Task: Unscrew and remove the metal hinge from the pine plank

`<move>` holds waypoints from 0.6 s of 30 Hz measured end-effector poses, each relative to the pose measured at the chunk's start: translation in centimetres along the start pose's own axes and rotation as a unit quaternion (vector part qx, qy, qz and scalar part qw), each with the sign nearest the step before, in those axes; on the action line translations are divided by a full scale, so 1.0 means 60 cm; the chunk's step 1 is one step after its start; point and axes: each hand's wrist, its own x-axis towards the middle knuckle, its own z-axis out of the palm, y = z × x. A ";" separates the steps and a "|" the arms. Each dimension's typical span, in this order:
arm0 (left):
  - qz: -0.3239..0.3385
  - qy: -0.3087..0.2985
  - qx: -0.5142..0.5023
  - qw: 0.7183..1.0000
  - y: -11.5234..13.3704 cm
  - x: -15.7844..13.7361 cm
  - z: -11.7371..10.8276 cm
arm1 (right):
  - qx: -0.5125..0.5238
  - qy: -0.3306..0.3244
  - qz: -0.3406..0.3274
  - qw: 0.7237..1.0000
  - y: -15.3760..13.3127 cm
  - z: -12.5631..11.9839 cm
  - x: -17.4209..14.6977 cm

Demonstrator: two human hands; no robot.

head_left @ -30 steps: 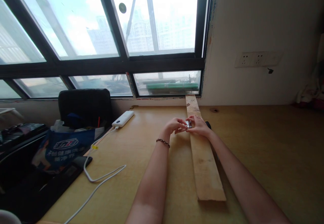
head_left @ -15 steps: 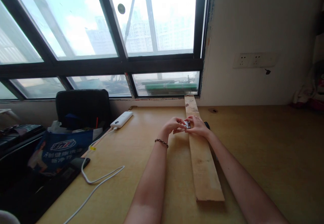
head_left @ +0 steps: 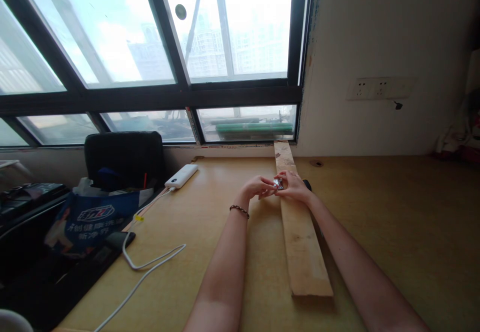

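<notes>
A small shiny metal fitting with round holes [head_left: 278, 184], like a hinge plate, is held over a long wooden board [head_left: 305, 252]. My left hand [head_left: 260, 186] pinches its left side, fingertips together. From the right, my right hand [head_left: 294, 186] grips it between thumb and fingers. Its exact kind is too small to make out. The board lies lengthwise on the table, its far end by the window. Beneath my left hand shows a short piece of wood [head_left: 267, 195], mostly covered. A dark rounded object [head_left: 307, 184] peeks out behind my right hand.
On the table [head_left: 210, 232] at left lie a white power bank [head_left: 182, 176] and its white cable [head_left: 150, 267]. A black chair [head_left: 123, 157] and a blue bag [head_left: 93, 224] stand beyond the left edge. Wall sockets [head_left: 381, 88] are at right.
Both hands stay at the same spot, with the metal fitting still between them. The view has shifted very slightly.
</notes>
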 end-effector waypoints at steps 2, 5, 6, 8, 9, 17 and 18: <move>-0.003 0.012 0.012 1.000 0.004 -0.002 0.001 | 0.002 -0.003 0.001 1.000 -0.001 -0.001 0.000; -0.005 0.023 0.021 1.000 0.005 -0.003 0.001 | 0.003 -0.009 0.006 1.000 -0.002 -0.002 0.001; -0.003 0.029 0.020 0.999 0.004 -0.002 0.001 | 0.003 -0.008 0.007 1.000 -0.001 -0.001 0.001; 0.004 0.041 0.015 0.999 0.001 0.000 0.001 | 0.002 -0.003 0.005 1.000 0.000 0.000 0.001; 0.009 0.044 0.012 0.999 -0.001 0.001 0.001 | 0.001 -0.002 0.003 1.000 0.001 0.001 0.001; 0.042 0.027 0.023 0.998 -0.019 0.020 -0.006 | 0.000 -0.003 0.000 1.000 0.004 0.002 0.000; 0.045 0.036 0.022 0.998 -0.022 0.022 -0.007 | 0.002 -0.001 0.001 1.000 0.003 0.001 0.000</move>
